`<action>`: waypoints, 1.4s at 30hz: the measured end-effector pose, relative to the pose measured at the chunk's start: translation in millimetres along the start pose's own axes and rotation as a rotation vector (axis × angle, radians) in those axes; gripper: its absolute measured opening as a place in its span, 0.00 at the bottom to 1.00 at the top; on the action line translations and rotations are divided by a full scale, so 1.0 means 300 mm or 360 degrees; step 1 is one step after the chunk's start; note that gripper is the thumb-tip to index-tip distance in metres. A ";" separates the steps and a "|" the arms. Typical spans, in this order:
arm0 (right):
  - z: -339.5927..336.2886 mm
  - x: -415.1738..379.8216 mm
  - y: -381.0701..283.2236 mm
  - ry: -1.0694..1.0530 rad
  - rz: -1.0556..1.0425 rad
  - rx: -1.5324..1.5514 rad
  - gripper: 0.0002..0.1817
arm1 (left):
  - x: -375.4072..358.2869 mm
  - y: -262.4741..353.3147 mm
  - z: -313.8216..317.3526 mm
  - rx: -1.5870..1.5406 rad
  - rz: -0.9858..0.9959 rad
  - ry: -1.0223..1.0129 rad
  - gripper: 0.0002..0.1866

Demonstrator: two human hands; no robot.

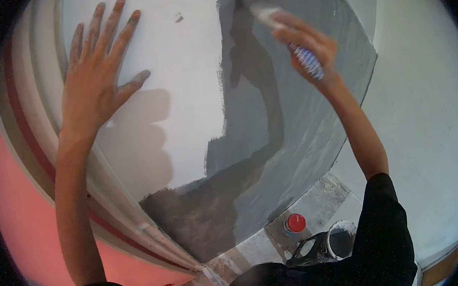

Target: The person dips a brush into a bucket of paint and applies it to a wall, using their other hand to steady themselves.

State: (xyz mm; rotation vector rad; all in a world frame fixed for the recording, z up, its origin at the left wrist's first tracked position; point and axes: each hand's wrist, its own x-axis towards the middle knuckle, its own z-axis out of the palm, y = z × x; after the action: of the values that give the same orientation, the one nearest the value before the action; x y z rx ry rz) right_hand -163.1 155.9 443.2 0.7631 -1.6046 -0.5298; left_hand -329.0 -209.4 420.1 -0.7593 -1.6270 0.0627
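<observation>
My left hand (95,86) lies flat on the white, unpainted part of the wall (194,103), fingers spread and smudged with grey. In my right hand (307,39) is a paintbrush (308,61) with a blue-and-white patterned handle. Its dark bristles, smeared by motion, reach up and left over the grey painted area (317,110), close to the ragged edge where grey meets white. Shadows of my arm and brush fall across the grey paint.
Below, on the floor, stand a small can with a red lid (296,223) and a black container (306,249) beside a bucket of grey paint (343,238). A moulded frame (40,103) borders the wall at left, beside a pink surface (16,179).
</observation>
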 end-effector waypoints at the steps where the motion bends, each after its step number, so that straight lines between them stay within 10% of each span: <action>1: 0.026 -0.040 -0.052 -0.0145 0.0081 0.0054 0.20 | -0.001 -0.004 0.001 -0.0012 0.0007 0.0013 0.51; 7: 0.049 -0.354 -0.498 -0.0563 0.0128 0.0393 0.20 | -0.001 -0.007 0.001 -0.0135 0.0107 0.0203 0.50; 15: -0.018 -0.019 -0.254 -0.0053 0.0316 0.0184 0.22 | 0.004 -0.018 0.025 -0.0143 0.0161 0.0304 0.50; 26: -0.001 -0.364 -0.544 -0.0619 0.0238 0.0654 0.18 | 0.005 0.015 -0.053 0.0177 0.0009 -0.0363 0.49; 33: -0.016 -0.190 -0.228 -0.0085 0.0361 0.0281 0.25 | 0.009 0.061 -0.076 0.0448 -0.0046 -0.0376 0.50; 38: 0.067 -0.446 -0.360 -0.0441 0.0854 0.0639 0.26 | -0.002 0.025 -0.050 0.0378 0.0037 -0.0237 0.51; 42: 0.038 -0.638 -0.654 -0.0842 0.0524 0.0588 0.23 | 0.018 0.083 -0.119 0.0330 -0.0108 -0.0408 0.50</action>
State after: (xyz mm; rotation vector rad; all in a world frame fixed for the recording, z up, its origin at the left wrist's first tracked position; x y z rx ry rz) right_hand -126.8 161.7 171.4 0.6332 -2.3128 -0.1991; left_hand -286.0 -200.6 421.4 -0.5523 -1.8539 0.2856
